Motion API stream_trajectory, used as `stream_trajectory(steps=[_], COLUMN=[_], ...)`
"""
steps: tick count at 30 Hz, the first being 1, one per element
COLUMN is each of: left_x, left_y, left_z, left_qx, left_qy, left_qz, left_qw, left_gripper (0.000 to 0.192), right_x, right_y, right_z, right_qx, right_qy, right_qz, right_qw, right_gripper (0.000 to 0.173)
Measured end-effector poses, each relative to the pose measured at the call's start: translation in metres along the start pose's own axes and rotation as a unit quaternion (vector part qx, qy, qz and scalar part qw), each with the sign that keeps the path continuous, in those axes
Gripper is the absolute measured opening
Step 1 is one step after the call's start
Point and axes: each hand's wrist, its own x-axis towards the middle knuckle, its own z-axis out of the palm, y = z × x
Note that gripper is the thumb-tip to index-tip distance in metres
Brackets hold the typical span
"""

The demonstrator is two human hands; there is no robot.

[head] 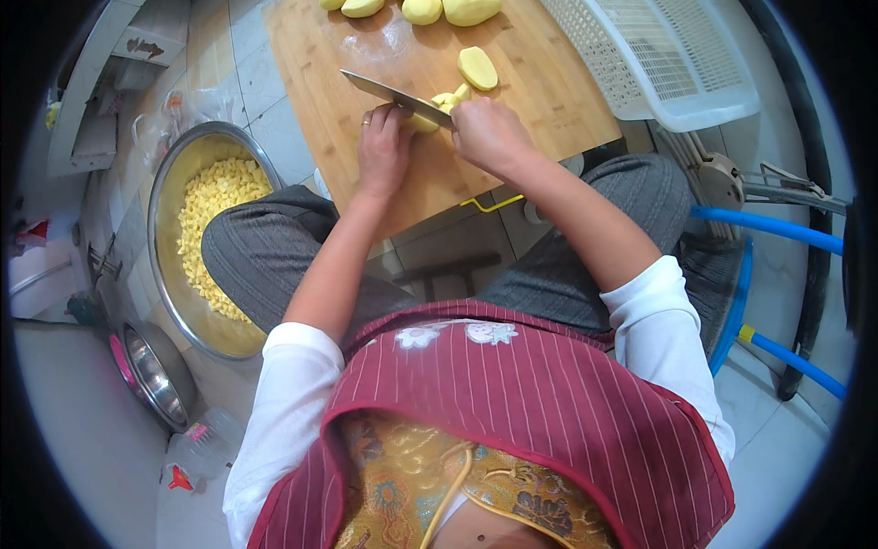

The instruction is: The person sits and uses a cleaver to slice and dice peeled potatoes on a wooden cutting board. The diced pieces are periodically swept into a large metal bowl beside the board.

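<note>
On a wooden cutting board (329,130), my right hand (490,134) grips a kitchen knife (391,92), its wide blade pointing away to the left. Under the blade lies a piece of peeled potato (423,124), partly hidden. My left hand (384,147) presses on the potato piece with bent fingers, close against the blade; a ring is on one finger. Cut potato pieces (449,101) sit just beyond the knife. A flat-cut potato half (478,68) rests farther back, and several peeled potatoes (472,9) lie along the far edge of the board.
A large metal basin (159,226) holding diced potato (223,199) stands on the floor by my left knee. At the right is a white plastic basket (706,113). A smaller metal bowl (154,374) and a clear plastic bottle (209,442) are at the lower left.
</note>
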Motion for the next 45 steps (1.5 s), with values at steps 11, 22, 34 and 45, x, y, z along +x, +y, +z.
stream_trajectory(steps=[11, 22, 34, 45], left_x=[0.012, 0.011, -0.01, -0.015], left_y=[-0.003, 0.015, 0.015, 0.014], left_z=[-0.009, -0.007, -0.003, -0.008], left_qx=[-0.014, 0.057, -0.015, -0.031], left_qy=[-0.045, -0.156, -0.054, -0.068], left_qz=[0.014, -0.077, -0.033, -0.046], left_qw=[0.999, 0.983, 0.998, 0.996], left_gripper=[0.033, 0.046, 0.032, 0.031], right_x=[0.025, 0.007, 0.015, 0.0], right_y=[0.014, 0.032, -0.004, -0.007], right_z=[-0.001, -0.01, 0.021, 0.022], right_qx=[0.123, 0.16, 0.015, 0.036], right_qy=[0.088, 0.041, 0.015, 0.004], right_qz=[-0.012, 0.095, 0.034, 0.009], right_qw=[0.988, 0.982, 0.999, 0.999], right_gripper=[0.026, 0.025, 0.021, 0.023])
